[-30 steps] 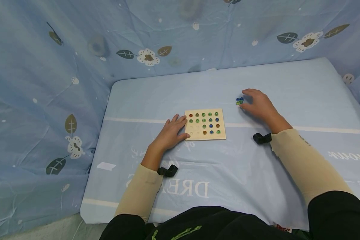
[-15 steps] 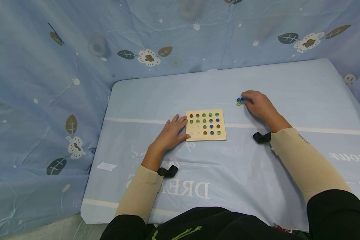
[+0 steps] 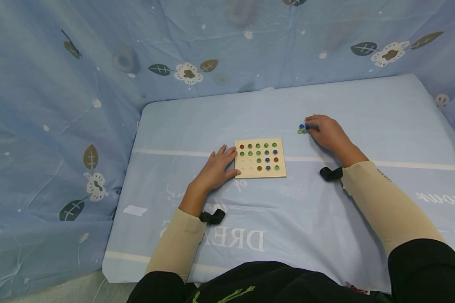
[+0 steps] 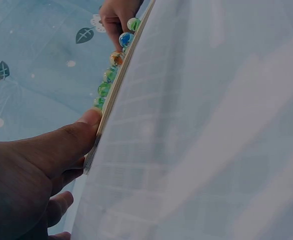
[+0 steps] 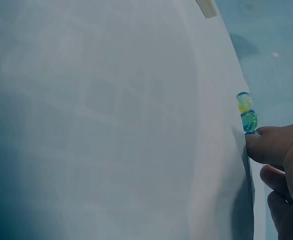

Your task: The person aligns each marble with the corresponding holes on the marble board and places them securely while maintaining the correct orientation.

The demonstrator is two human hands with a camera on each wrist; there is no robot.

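Note:
A light wooden board [image 3: 253,173] lies on the table with rows of round hollows, most holding glass marbles in green, blue and amber. Several hollows at its near left are bare. My left hand [image 3: 217,168] rests at the board's left side, fingers spread, thumb on the near left corner; in the left wrist view the thumb [image 4: 71,137] presses the board's edge beside a row of marbles. Right of the board, my right hand [image 3: 327,134] pinches a blue marble [image 3: 307,127] between thumb and fingers. Close beside it sit another blue marble [image 3: 301,126] and green ones [image 3: 300,131].
Pale blue cloth with printed lettering covers the table [image 3: 288,219]. A patterned blue curtain [image 3: 227,50] hangs behind and to the left. A white paper piece [image 3: 135,210] lies at the left. Black wrist cameras [image 3: 212,216] sit on both wrists.
My right hand's thumb and fingers have closed in on the blue marble at the right of the small cluster. My left hand and the board have stayed in place.

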